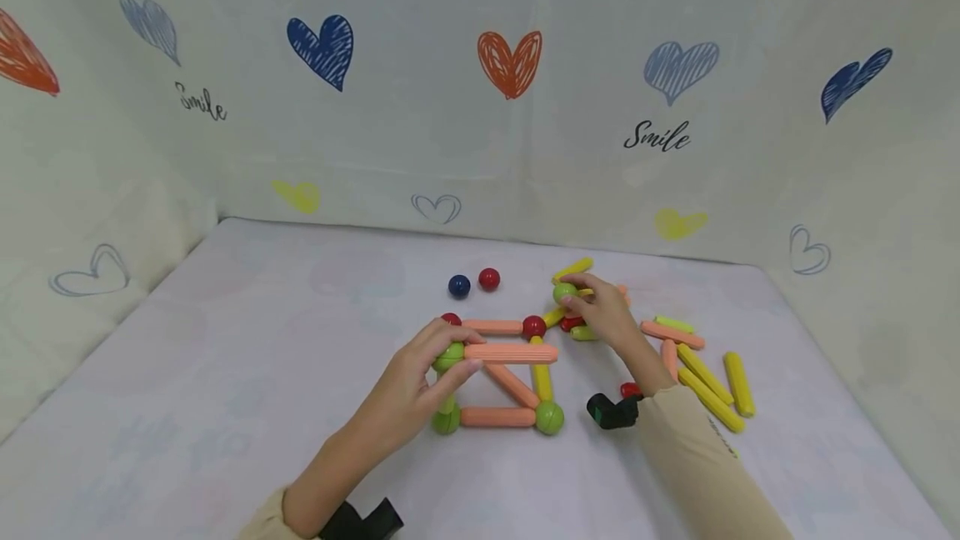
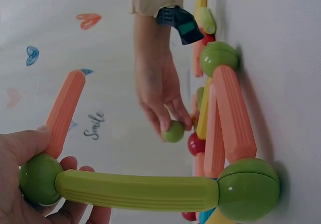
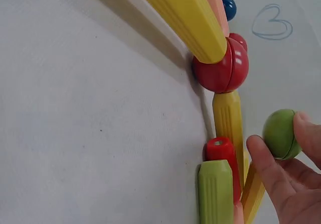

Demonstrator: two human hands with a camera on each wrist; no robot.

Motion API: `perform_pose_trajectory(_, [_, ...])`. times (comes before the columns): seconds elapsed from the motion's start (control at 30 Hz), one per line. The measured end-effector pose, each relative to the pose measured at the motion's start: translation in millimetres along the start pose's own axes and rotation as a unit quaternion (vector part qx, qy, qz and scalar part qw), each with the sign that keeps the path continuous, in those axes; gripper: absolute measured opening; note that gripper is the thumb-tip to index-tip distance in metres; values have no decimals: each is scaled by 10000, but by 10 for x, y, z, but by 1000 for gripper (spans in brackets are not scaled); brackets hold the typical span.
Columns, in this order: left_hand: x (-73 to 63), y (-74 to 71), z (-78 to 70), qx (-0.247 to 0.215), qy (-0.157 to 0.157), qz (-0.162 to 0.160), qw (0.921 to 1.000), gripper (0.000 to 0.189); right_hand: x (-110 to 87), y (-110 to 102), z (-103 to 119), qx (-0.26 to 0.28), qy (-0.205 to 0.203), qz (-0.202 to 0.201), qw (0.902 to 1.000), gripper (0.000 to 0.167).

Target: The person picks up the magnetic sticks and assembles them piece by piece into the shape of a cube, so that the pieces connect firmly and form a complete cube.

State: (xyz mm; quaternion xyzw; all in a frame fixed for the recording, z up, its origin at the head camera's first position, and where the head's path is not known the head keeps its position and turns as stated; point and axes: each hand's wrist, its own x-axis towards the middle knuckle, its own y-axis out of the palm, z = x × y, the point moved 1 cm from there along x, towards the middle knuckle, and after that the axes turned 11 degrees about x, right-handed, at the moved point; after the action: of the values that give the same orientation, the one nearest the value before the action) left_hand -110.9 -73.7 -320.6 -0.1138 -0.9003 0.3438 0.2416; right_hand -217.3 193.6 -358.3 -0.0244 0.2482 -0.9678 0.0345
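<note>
My left hand grips a green ball between thumb and fingers. From that ball a ridged orange rod sticks out to the right. A light-green rod links it to a lower green ball on the table. The base is a frame of orange and yellow rods joined by balls, including a red ball and another green ball. Beyond the frame's far right corner, my right hand pinches a loose green ball in its fingertips, above several scattered rods.
A blue ball and a red ball lie behind the frame. Loose yellow rods, orange and green ones are spread at the right. Behind the white tabletop hangs a heart-printed backdrop.
</note>
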Motion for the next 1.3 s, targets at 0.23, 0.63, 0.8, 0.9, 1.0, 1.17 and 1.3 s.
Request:
perform_pose_trajectory(0.23, [0, -2, 2, 3, -58, 9, 10000, 21, -149, -88, 49, 668, 259, -69, 9974, 43])
perform_pose_trajectory(0.63, [0, -7, 0, 19, -187, 92, 9998, 22, -892, -224, 463, 1213, -425, 136, 9916, 40])
perform_pose_trajectory(0.8, [6, -8, -8, 31, -214, 106, 9997, 22, -1125, -219, 588, 1348, -370, 298, 9897, 39])
perform_pose_trajectory(0.9, [2, -6, -7, 47, -187, 88, 9998, 22, -1212, -195, 629, 1510, -413, 367, 9870, 39])
perform_pose_trajectory(1.0, [-4, 2, -8, 59, -179, 79, 9998, 22, -1256, -147, 653, 1700, -548, 442, 9829, 38])
perform_pose_trajectory(1.17, [-10, 20, -16, 71, -193, 72, 9998, 22, -1281, -67, 675, 1876, -672, 457, 9789, 36])
perform_pose_trajectory(1.3, [-8, 28, -21, 92, -171, 35, 9998, 22, -1278, -56, 676, 1828, -762, 438, 9792, 35])
